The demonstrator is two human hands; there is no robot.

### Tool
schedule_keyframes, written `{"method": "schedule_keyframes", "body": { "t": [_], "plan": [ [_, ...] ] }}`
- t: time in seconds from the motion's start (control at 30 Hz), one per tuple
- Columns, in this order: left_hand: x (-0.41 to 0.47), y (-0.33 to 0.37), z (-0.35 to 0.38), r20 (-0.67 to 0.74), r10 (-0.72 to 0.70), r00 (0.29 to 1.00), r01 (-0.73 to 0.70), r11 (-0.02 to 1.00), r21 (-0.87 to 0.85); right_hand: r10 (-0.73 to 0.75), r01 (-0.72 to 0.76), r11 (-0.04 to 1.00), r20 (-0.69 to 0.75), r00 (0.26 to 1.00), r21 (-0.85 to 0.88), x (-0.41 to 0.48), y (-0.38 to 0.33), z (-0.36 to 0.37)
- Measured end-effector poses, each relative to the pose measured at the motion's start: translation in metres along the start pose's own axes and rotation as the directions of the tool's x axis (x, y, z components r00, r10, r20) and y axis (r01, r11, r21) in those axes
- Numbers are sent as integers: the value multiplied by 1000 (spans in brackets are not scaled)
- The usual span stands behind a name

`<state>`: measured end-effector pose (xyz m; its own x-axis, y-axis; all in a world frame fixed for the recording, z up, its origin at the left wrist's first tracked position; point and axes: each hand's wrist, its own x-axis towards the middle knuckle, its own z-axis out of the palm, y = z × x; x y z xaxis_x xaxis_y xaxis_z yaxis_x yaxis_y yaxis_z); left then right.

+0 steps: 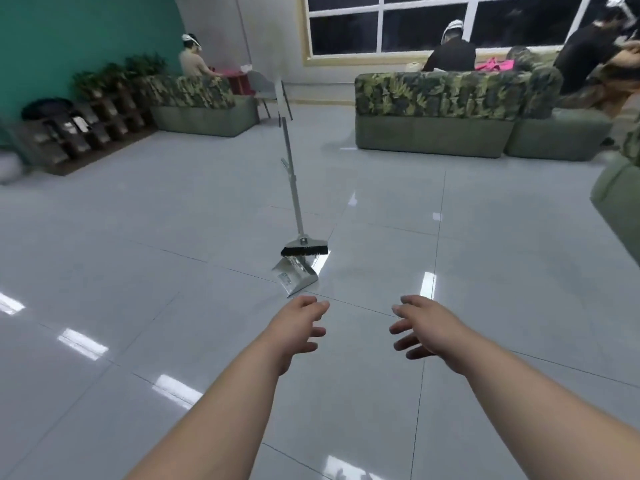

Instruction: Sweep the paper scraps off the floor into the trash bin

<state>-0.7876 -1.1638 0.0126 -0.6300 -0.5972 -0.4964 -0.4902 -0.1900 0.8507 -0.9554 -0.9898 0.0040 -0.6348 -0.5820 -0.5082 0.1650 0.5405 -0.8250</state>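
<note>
A grey broom (pixel 292 188) with black bristles stands upright in the middle of the tiled floor, clipped above a grey dustpan (pixel 294 277) that rests on the floor. My left hand (pixel 298 329) reaches forward just below the dustpan, fingers relaxed and holding nothing. My right hand (pixel 420 327) is stretched out beside it, to the right, fingers spread and empty. Neither hand touches the broom or dustpan. No paper scraps or trash bin are visible.
Green leaf-patterned sofas stand at the back left (pixel 204 105) and back right (pixel 440 116), with another sofa edge (pixel 620 199) at the far right. People sit and stand behind the sofas. A dark shelf rack (pixel 86 126) lines the left wall. Glossy floor tiles (pixel 173 237) surround the broom.
</note>
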Motion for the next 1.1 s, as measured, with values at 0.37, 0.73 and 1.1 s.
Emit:
{"method": "schedule_keyframes", "body": {
  "t": [0.37,0.73,1.1],
  "plan": [
    [225,83,-77,-98,-28,995,18,995,-99,-38,49,992,100,994,-114,247,-146,19],
    [443,195,-146,-130,-97,987,80,988,-131,-33,56,987,150,988,-151,464,-300,26],
    [643,274,-125,-286,-216,934,140,954,-266,-13,140,934,359,933,-330,715,-403,-6]
  ]
}}
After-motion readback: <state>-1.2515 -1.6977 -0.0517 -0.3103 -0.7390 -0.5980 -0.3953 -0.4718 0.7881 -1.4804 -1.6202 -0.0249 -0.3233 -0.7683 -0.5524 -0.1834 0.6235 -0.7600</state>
